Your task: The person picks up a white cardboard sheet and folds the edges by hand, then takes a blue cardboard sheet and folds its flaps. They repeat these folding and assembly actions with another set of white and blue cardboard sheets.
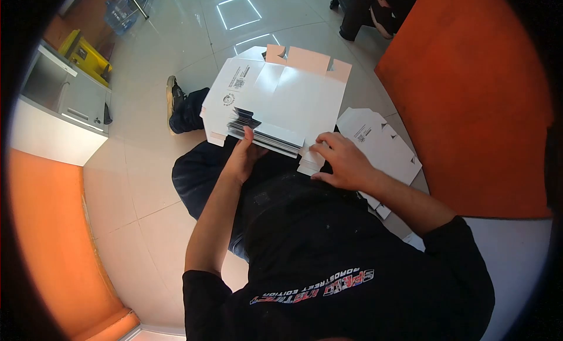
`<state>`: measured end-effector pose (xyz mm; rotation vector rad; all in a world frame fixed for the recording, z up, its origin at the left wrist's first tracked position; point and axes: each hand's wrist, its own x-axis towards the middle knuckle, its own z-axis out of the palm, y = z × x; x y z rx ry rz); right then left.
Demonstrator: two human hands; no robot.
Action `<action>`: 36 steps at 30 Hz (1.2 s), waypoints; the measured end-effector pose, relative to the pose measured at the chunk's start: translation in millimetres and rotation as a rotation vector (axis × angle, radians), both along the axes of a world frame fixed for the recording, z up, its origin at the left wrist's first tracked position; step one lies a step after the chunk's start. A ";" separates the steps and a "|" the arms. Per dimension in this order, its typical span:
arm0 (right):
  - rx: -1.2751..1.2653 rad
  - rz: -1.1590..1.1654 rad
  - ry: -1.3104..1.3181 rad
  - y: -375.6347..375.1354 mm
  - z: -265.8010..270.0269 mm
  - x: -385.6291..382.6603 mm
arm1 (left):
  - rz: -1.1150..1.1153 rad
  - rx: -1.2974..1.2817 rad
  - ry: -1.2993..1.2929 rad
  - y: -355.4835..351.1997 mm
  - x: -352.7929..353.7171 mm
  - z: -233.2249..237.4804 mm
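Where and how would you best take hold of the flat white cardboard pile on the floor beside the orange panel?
I would grip the pile by its far end with the right hand, from above, thumb on top and fingers underneath. It lies flat, and that end looks bare, while the forearm crosses over its nearer part.

On your left, a yellow container (pixel 87 56) stands beside a grey cabinet (pixel 83 94). Clear plastic bottles (pixel 121 15) sit on the tiled floor (pixel 138 165) near the top; an orange panel (pixel 469 106) rises at your right.
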<state>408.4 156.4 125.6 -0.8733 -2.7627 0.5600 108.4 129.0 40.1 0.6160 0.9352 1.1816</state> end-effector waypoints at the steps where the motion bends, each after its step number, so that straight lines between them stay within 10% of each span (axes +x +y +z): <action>1: 0.075 -0.028 0.004 -4.3 -4.1 -4.2 | 0.012 -0.040 0.039 2.7 6.7 12.5; 21: 0.252 -0.118 0.103 -8.6 -16.4 -22.5 | 0.141 -0.248 -0.219 10.1 48.7 49.4; 29: -0.695 -0.217 0.050 79.0 5.3 -9.1 | 0.128 -0.223 -0.211 8.3 51.0 50.6; 36: -0.834 -0.385 0.067 94.3 -20.0 -26.3 | 0.140 -0.204 -0.149 4.7 54.1 50.9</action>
